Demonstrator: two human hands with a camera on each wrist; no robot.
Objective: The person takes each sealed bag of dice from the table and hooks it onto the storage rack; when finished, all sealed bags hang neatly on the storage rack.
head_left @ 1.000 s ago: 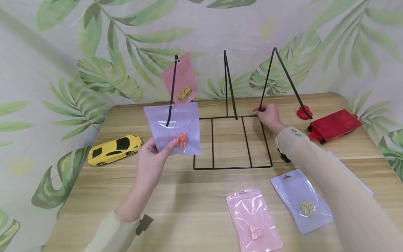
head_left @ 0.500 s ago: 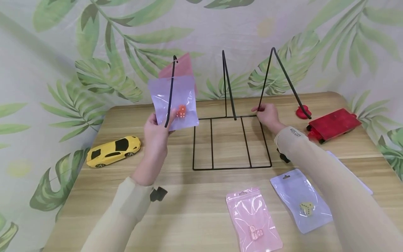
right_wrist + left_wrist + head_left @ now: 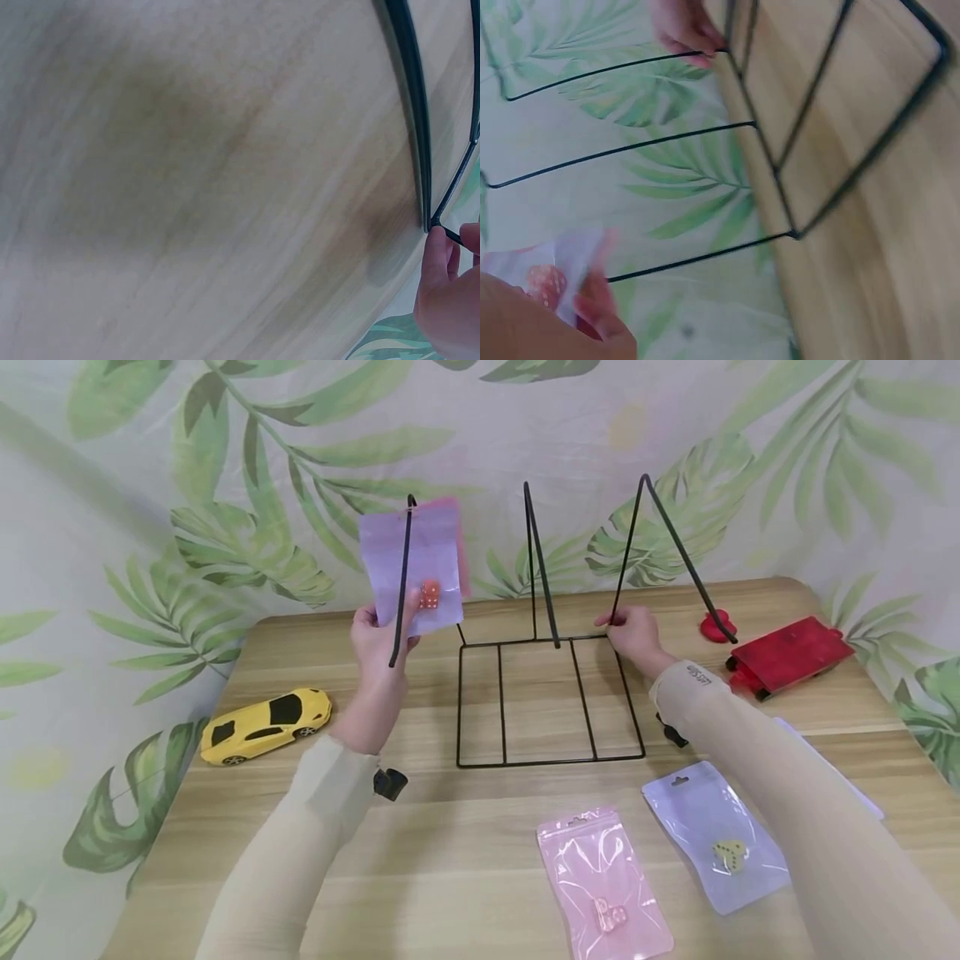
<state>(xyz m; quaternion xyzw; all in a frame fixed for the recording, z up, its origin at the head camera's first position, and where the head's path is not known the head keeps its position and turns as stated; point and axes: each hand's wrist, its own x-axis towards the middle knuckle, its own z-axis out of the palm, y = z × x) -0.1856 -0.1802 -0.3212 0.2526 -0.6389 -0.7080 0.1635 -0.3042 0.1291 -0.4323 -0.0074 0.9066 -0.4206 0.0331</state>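
In the head view my left hand (image 3: 381, 647) pinches the lower edge of a purple zip pouch (image 3: 390, 547) with orange dice (image 3: 430, 594) inside. The pouch's top is level with the tip of the left hook of a black wire rack (image 3: 551, 766), and the hook's wire crosses in front of it. A pink pouch (image 3: 463, 560) hangs behind, mostly covered. My right hand (image 3: 636, 635) grips the rack's right upright near its base; the right wrist view shows fingers (image 3: 435, 259) around the wire corner (image 3: 435, 223). The middle and right hooks carry nothing.
A yellow toy car (image 3: 266, 727) stands on the left of the wooden table (image 3: 450, 860). At right are a red toy vehicle (image 3: 791, 656) and a small red piece (image 3: 716, 623). A pink pouch (image 3: 603, 885) and a purple pouch (image 3: 697, 827) lie in front; another purple one (image 3: 832, 767) is partly under my right arm.
My left hand has raised the purple pouch up and away from me to the left hook's tip, covering most of the pink pouch. My right hand stays on the rack.
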